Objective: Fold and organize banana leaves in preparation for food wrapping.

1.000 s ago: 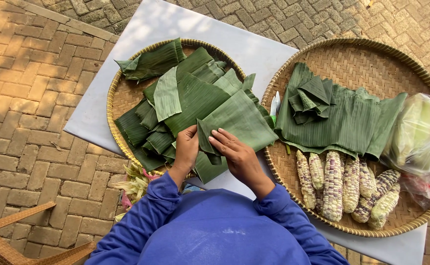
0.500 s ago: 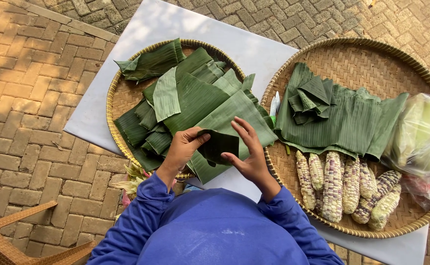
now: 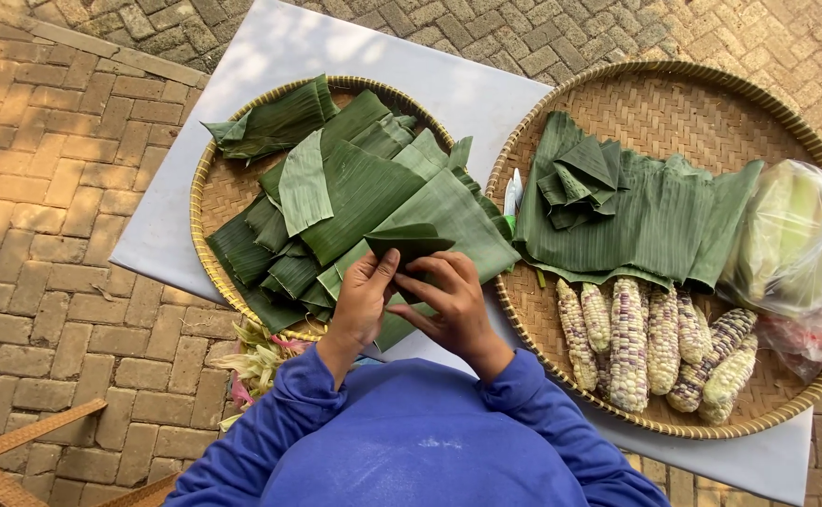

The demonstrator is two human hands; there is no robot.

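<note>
Two round woven trays are sitting on a white table [image 3: 270, 56]. Both the left hand [image 3: 362, 302] and the right hand [image 3: 450, 302] are pinching a folded banana-leaf piece [image 3: 409, 241] above the left tray [image 3: 206, 197], which is holding banana leaves [image 3: 364, 188]. On the right tray [image 3: 674, 103] are lying more leaves [image 3: 645, 225], corn cobs [image 3: 650, 343] and a plastic bag [image 3: 791, 235].

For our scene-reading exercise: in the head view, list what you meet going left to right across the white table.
Round woven tray of banana leaves → folded leaf piece held in both hands → small white tube → corn cobs → clear plastic bag.
</note>
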